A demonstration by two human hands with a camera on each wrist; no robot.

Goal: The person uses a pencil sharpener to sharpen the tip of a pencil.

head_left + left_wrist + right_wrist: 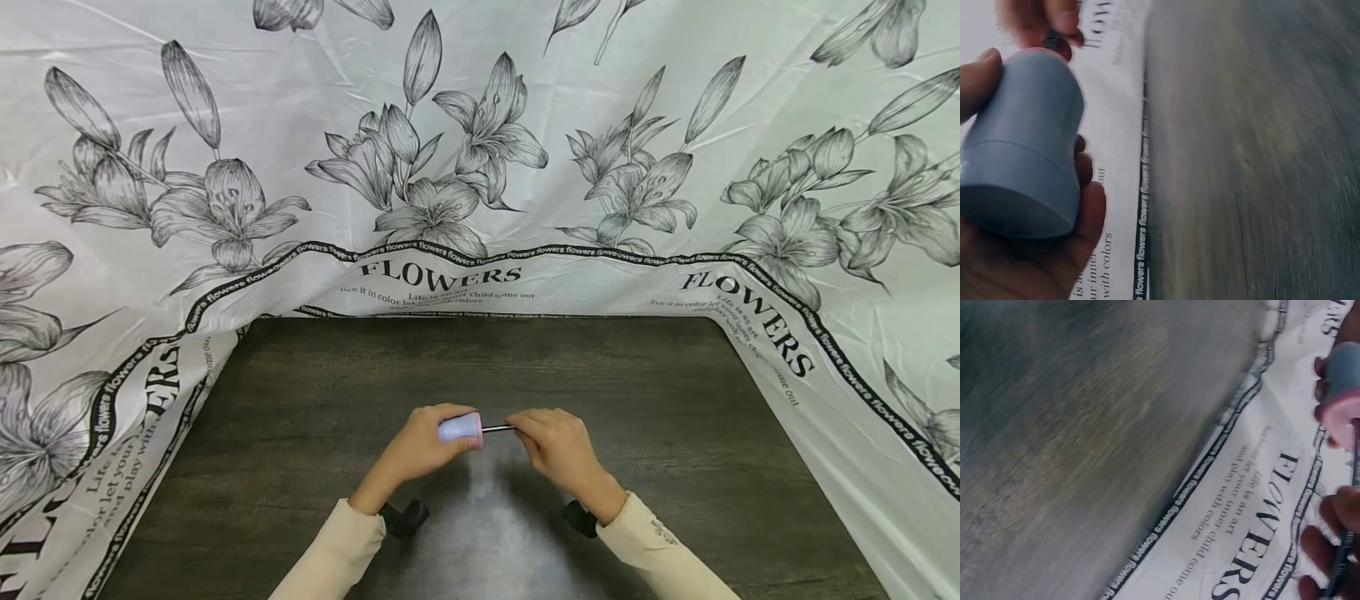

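Note:
My left hand [423, 446] grips a small pale-blue cylinder with a pink end [461, 428] above the dark wooden table [300, 417]. In the left wrist view the blue cylinder [1022, 144] fills the left side, with fingers [1088, 206] curled round it. My right hand [555, 442] pinches a thin dark rod [497, 428] whose tip meets the pink end. The right wrist view shows the pink end [1341, 406] at the right edge and the rod [1344, 550] between my fingers [1316, 550].
White sheeting printed with grey lilies and the word FLOWERS [442, 273] walls the table at the back, left and right. Black wrist straps [405, 517] sit at both cuffs. A pale glare patch lies on the wood near the front.

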